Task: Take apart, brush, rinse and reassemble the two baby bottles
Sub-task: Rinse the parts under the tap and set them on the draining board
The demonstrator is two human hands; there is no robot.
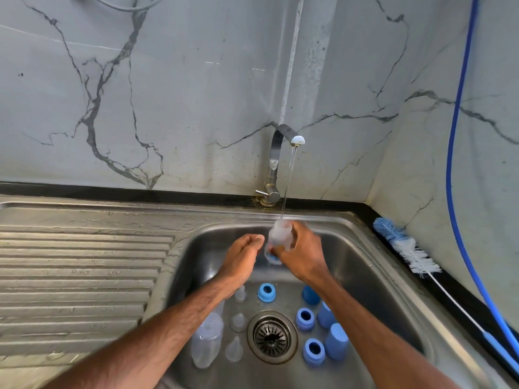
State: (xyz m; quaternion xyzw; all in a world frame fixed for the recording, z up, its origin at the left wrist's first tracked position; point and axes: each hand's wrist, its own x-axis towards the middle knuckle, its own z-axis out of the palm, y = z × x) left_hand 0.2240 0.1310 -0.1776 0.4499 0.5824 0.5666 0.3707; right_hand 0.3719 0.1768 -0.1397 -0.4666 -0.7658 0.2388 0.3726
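Forearms [179, 327] reach over the sink [365, 248], where loose teats [238, 322] and rings [305, 318] lie around the drain [271, 336]. The right hand [303, 256] grips a wet bottle [279, 237] under the tap [280, 161]; it looks slippery and could drop among them. The left hand [244, 254] lies just beside it, fingers curled. Blur hides whether it holds on, and the bottle's exact shape.

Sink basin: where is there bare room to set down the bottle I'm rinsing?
The ribbed drainboard left of the basin is bare. Inside, the floor round the drain is crowded: clear teats and a bottle to its left, blue rings and caps to its right. The brush fills the right ledge.
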